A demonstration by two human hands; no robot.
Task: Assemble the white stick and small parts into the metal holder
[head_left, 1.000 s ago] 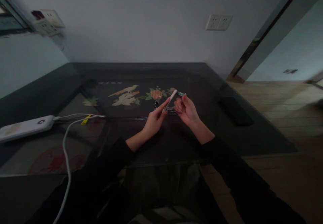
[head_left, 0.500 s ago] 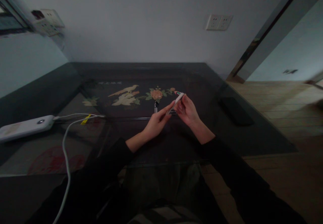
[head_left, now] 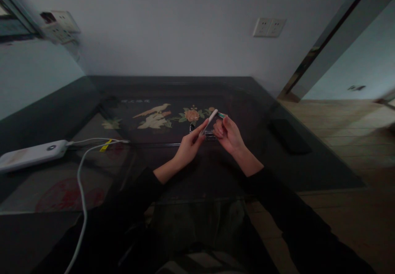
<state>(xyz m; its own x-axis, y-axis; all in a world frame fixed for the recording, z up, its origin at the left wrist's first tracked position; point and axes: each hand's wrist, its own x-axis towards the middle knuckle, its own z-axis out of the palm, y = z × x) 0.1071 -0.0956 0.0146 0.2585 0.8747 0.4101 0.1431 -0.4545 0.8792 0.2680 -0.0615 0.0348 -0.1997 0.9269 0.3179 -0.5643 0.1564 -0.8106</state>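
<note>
A slim white stick (head_left: 210,120) is pinched between the fingers of the left hand (head_left: 189,147), tilted up and to the right above the dark glass worktop (head_left: 216,175). Its upper end is met by a small green-tipped piece (head_left: 221,114), gripped in the closed fingers of the right hand (head_left: 230,136); what exactly that piece is cannot be told. Both hands are held close together over the painted flower panel (head_left: 173,117). A white power bank (head_left: 32,154) with its cable (head_left: 80,183) is seen well apart at the left.
</note>
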